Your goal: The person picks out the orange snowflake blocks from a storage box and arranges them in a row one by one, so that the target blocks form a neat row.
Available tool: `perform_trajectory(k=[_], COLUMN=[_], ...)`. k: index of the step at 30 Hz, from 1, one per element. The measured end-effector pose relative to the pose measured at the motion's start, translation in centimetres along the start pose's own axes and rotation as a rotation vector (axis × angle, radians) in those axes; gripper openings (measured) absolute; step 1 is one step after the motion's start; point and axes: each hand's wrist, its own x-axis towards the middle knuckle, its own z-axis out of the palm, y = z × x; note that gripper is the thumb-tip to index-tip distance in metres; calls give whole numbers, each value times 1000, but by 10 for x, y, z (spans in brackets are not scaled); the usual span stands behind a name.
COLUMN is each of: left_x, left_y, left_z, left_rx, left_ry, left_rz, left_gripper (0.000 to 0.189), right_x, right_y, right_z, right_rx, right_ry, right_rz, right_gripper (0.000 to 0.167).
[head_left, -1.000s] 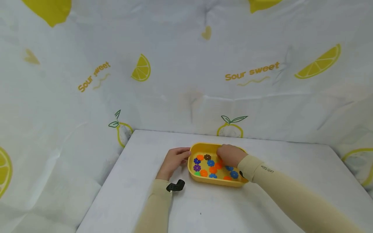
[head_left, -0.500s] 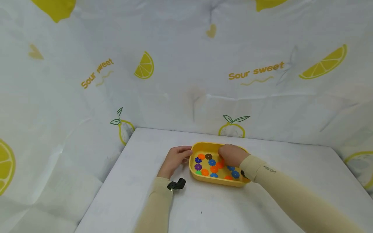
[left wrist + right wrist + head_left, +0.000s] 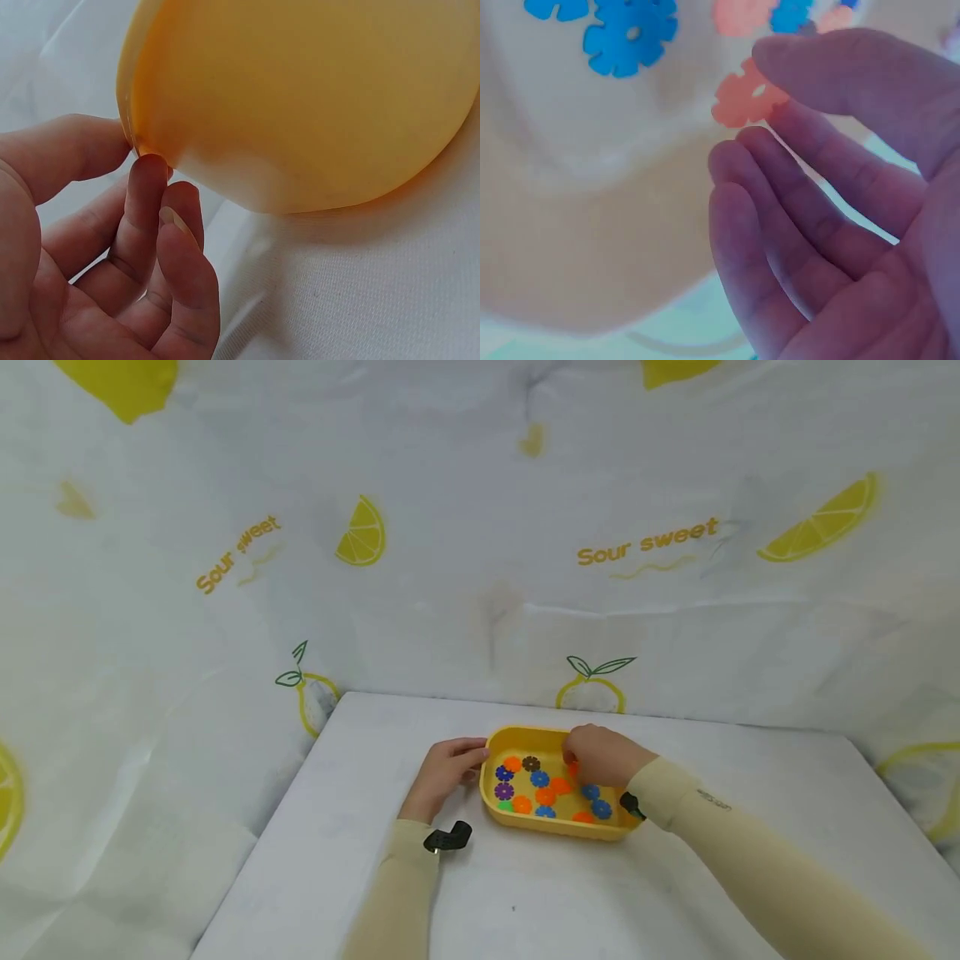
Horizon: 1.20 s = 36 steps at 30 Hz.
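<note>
A yellow plastic tray (image 3: 555, 829) stands on the white table, with several flower-shaped notched discs lying in it. My left hand (image 3: 441, 774) is at the tray's left end. In the left wrist view, its thumb and index finger pinch the tray's rim (image 3: 129, 97). Over the right half of the tray, my right hand (image 3: 606, 755) pinches an orange notched disc (image 3: 739, 101) between thumb and index finger, while the other fingers curve loosely. Blue discs (image 3: 630, 36) lie beside it on the tray floor. My right hand hides part of the tray's far side.
Inside the tray's left half are a brown disc (image 3: 531, 763), a purple disc (image 3: 504, 791), and several orange and blue ones. The white table (image 3: 525, 902) ends at the back against a hanging lemon-print cloth (image 3: 465, 527).
My right hand has risen slightly and shifted a little right, with the orange disc in its fingers. My left hand stays at the tray's left end.
</note>
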Motion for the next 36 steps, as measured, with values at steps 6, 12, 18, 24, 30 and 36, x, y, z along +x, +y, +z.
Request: perform_trajectory(k=[6, 12, 18, 24, 30, 36], left_x=[0, -4, -6, -5, -4, -6], left_y=[-1, -4, -8, -5, -7, -6], left_z=[5, 4, 5, 9, 10, 10], left_rx=[11, -9, -38, -65, -62, -92], left_ry=[10, 22, 36, 25, 31, 30], left_rz=[-5, -16, -27, -28, -38, -43], left_gripper=[34, 35, 39, 44, 47, 45], right_x=[-26, -50, -76, -104, -121, -129], right_y=[15, 34, 57, 86, 110, 128], right_z=[-10, -10, -5, 5, 21, 34], right_rx=[59, 208, 311, 382, 431, 466], right_ry=[42, 132, 234, 318, 364, 367], right_rz=[-18, 28, 58, 133, 176, 213], right_gripper=[13, 18, 29, 29, 29, 29])
